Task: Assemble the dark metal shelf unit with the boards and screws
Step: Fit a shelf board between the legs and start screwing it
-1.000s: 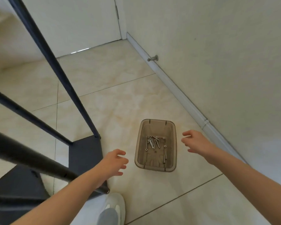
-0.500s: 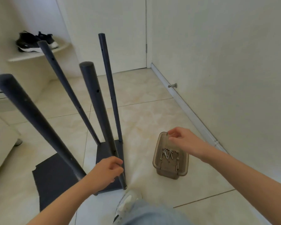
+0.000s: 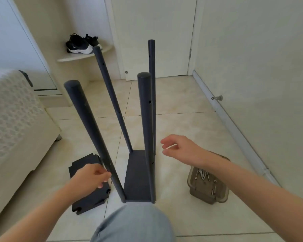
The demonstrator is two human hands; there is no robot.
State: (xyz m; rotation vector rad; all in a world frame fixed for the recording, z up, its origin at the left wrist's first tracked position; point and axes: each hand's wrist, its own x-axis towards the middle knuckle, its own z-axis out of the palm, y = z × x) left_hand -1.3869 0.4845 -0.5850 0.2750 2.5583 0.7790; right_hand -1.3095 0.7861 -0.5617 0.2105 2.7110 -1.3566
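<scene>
My left hand (image 3: pixel 93 177) sits low in the frame, left of centre. Its fingers are curled in and the tips rest against the side of the front left pole (image 3: pixel 87 123); I cannot tell whether I truly grip the pole or only touch it. My right hand (image 3: pixel 178 151) hangs in the air right of centre, just beside the front right pole (image 3: pixel 146 128) but apart from it. Its thumb and fingers are drawn close together, and a pale sliver shows between them. I cannot tell if that is a screw. The shelf unit stands in the middle of the frame: four dark poles rising from a dark base board (image 3: pixel 136 175) on the tiled floor, the back left pole (image 3: pixel 110 95) and back right pole (image 3: pixel 151 67) behind the front pair. A stack of spare dark boards (image 3: pixel 91 199) lies on the floor at lower left, partly under my left hand. At lower right a brown see-through tray (image 3: pixel 205 196) holds loose screws (image 3: pixel 202 175), with my right forearm crossing above its far end. My knee (image 3: pixel 135 224) fills the bottom centre.
</scene>
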